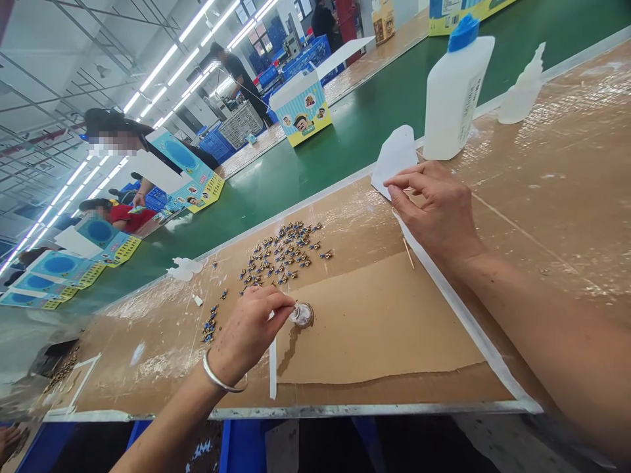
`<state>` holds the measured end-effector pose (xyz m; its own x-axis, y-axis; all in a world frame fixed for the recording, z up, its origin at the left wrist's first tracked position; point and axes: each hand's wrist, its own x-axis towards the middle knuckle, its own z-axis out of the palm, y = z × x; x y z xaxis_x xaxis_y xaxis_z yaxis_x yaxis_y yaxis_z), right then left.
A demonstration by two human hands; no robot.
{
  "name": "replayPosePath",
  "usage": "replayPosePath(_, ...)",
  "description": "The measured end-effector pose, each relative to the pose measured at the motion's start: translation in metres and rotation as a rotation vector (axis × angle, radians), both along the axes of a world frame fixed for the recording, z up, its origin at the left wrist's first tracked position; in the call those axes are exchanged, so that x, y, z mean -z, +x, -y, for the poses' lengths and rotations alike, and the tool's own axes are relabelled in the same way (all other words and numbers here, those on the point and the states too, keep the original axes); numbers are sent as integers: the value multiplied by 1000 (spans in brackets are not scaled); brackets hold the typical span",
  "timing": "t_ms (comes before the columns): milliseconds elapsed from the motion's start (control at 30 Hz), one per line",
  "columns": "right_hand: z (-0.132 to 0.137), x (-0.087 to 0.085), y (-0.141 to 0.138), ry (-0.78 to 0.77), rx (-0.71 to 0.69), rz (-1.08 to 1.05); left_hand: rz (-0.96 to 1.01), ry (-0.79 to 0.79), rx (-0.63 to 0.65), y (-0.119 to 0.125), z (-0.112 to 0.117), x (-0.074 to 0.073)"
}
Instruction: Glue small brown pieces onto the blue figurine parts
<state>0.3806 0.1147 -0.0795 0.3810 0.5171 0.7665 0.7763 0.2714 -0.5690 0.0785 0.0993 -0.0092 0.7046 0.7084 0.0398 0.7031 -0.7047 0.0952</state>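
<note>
Small jar (304,316), clear with whitish contents, stands on the left part of a brown cardboard sheet (379,328) at the front of the table (167,322). On my feed the left hand (251,322) is at the jar's mouth, thumb and forefinger drawn together; I cannot tell whether anything sits between the tips. Silver bangle (217,376) on that wrist. The right hand (436,203) is farther out, thumb and forefinger close together at the lower edge of a white paper (396,154); I cannot make out whether they grip it. A thin wooden stick (409,253) lies just below that hand, near the cardboard's right edge. Beyond the jar I log a loose spread of small blue-and-gold pieces (283,253), with a smaller cluster (210,325) left of the left hand. Right of the paper, a white bottle (451,98) with a blue cap stands upright, a small squeeze bottle (521,98) beside it. A green belt (359,105) runs behind, printed boxes (306,113) along its far side, co-workers past them.
</note>
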Motion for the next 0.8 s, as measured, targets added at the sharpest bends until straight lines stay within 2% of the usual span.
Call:
replayPosePath(133,1,-1,0,-13,1,2,108,-133,-71,-1,1,-2)
replayPosePath(233,1,-2,0,-5,2,2,307,-377,-301,-5,7,-11)
replayPosePath(367,0,-1,-1,32,18,-7,679,-660,-649,-18,22,-19)
replayPosePath(500,-1,0,-2,44,31,9,1041,-874,-818,-38,40,-10)
replayPosePath(633,0,1,-3,41,55,17,1229,-944,-882,-58,52,-3)
replayPosePath(800,0,2,-4,37,90,19,1256,-875,-947,-76,62,0)
